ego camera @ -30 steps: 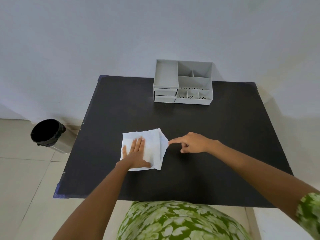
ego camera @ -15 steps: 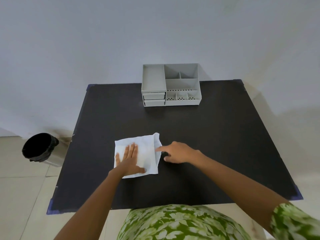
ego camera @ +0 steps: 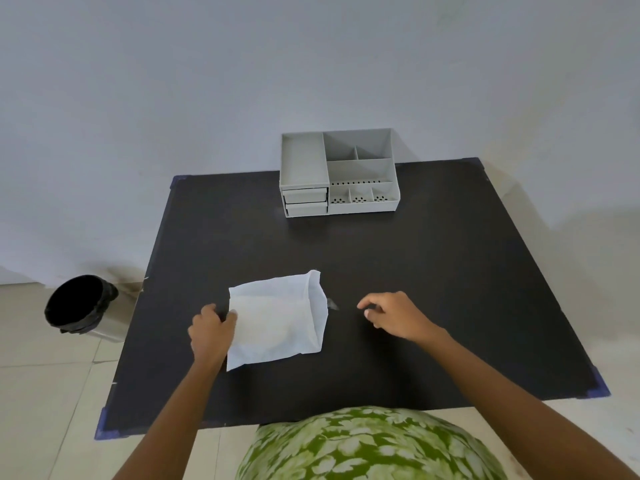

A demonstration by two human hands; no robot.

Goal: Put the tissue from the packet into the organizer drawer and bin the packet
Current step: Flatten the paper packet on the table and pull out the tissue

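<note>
A white tissue (ego camera: 277,320), folded flat with its right edge doubled over, lies on the black table (ego camera: 433,271) in front of me. My left hand (ego camera: 211,332) pinches its left edge, thumb on top. My right hand (ego camera: 394,317) hovers a hand's width to the right of the tissue, fingers loosely curled and holding nothing. A small clear shiny scrap (ego camera: 331,304) lies between the tissue and my right hand; whether it is the packet I cannot tell. The grey organizer (ego camera: 360,168) stands at the table's far edge, its two small drawers (ego camera: 305,202) at the lower left pushed in.
A black-lined bin (ego camera: 81,306) stands on the tiled floor left of the table. A pale wall runs behind the organizer. Blue tape marks the table corners (ego camera: 597,389). My green patterned clothing fills the bottom of the view.
My left hand slid off the top of the tissue to grip its left edge. My right hand drew back to the right, away from the tissue. The head view shifted.
</note>
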